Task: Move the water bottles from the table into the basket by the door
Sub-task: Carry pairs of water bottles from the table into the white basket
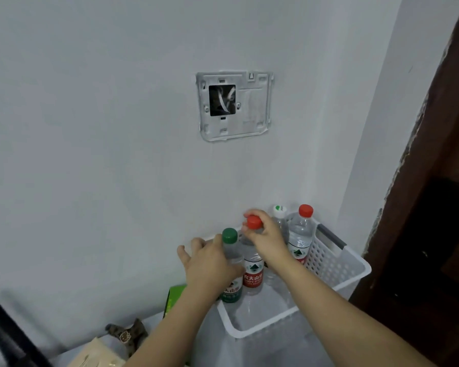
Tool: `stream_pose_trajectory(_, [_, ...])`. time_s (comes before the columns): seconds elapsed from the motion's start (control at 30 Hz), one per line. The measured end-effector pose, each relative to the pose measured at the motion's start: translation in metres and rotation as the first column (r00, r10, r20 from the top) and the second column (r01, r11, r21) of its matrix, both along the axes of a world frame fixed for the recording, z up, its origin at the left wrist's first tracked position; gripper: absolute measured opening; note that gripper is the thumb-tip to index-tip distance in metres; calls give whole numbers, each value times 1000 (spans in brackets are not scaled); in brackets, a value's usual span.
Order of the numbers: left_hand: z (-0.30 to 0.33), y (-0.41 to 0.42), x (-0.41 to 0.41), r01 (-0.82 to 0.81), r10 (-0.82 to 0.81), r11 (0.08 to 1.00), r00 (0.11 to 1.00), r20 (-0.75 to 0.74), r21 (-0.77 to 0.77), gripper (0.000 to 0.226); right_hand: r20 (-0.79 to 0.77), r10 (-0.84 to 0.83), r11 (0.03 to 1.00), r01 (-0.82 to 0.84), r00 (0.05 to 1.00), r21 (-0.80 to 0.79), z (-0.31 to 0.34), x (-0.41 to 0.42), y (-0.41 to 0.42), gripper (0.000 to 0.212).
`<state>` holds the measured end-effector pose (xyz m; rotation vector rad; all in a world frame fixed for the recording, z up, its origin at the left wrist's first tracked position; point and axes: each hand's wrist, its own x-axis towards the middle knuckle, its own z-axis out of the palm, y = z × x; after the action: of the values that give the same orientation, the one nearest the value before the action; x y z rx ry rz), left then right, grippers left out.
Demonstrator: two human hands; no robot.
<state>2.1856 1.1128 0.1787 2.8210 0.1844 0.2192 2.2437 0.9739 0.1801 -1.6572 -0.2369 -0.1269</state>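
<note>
A white perforated basket [337, 263] stands against the wall beside a dark door. My left hand [210, 263] grips a green-capped water bottle [229, 235] by its upper body at the basket's left side. My right hand [265, 238] pinches the neck of a red-capped bottle [253, 278] with a red label, right next to the green one. Behind them in the basket stand a white-capped bottle [279, 210] and another red-capped bottle [301, 234], both upright.
A dark wooden door [435, 207] rises at the right. On the wall hangs an open switch box [233, 105] with bare wires. Left of the basket lie a green box [174, 295], a beige carton [98, 353] and a patterned clip [127, 333].
</note>
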Motion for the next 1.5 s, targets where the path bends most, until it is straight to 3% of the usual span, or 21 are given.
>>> stream_pose_trajectory(0.1, [8,4,0,31,-23,990,998,-58,135,72,36,-12,1000,12,999,13,2,-2,-1,34])
stream_pose_trajectory(0.53, [4,12,4,-4,4,998,1000,-9,60,56,42,16,994,-12,999,-109,-2,-4,6,38])
stream_pose_trajectory(0.77, [10,13,-2,-17,20,998,998,-65,57,59,67,-28,953,47,997,-299,21,-27,-11,55])
stream_pose_trajectory(0.87, [23,9,-9,-30,30,999,1000,-8,22,61,101,-52,945,82,994,-318,34,-47,-26,54])
stream_pose_trajectory(0.93, [36,4,-15,12,-5,998,993,116,-61,68,137,-96,935,137,986,-328,44,-63,-42,52])
stream_pose_trajectory(1.0, [51,-5,-23,100,-66,988,964,259,-121,69,167,-139,919,190,976,-346,56,-83,-61,52])
stream_pose_trajectory(1.1, [77,-29,-41,231,-195,972,897,398,-45,59,225,-198,876,275,954,-397,77,-118,-96,52])
stream_pose_trajectory(1.27, [112,-89,-79,410,-442,895,759,478,175,49,345,-283,718,436,895,-542,112,-184,-157,58])
stream_pose_trajectory(1.5, [141,-196,-149,550,-617,777,567,547,306,48,372,-406,544,547,835,-636,135,-303,-257,64])
